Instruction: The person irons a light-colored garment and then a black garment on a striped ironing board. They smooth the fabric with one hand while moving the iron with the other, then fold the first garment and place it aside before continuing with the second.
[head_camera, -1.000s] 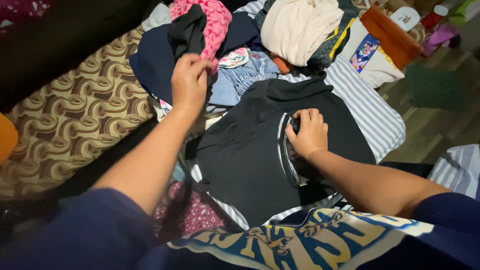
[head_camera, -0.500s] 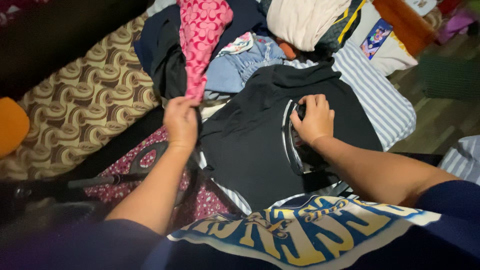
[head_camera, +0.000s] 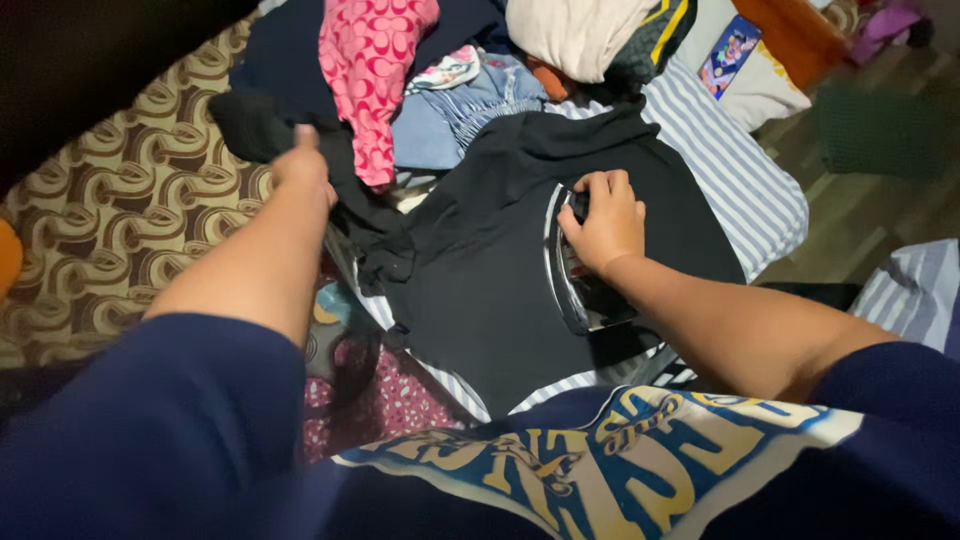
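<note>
Clothes crowd the far side of my striped ironing surface: a pink patterned garment hangs over blue denim, a cream bundle sits beyond them, and a brown-and-cream swirl-patterned cushion lies off to my left. My own left forearm crosses much of the near-left view and hides what lies beneath it (some maroon dotted fabric peeks out below). My left hand is closed tight on a dark piece of clothing, holding it up over the cushion's edge, its loose end trailing down toward the spread shirt. My right hand is wrapped around the handle of an iron, fingers curled shut on it. That iron rests flat on a black shirt, which lies spread and mostly smooth across the middle of the striped surface, its collar end bunched toward the pile.
</note>
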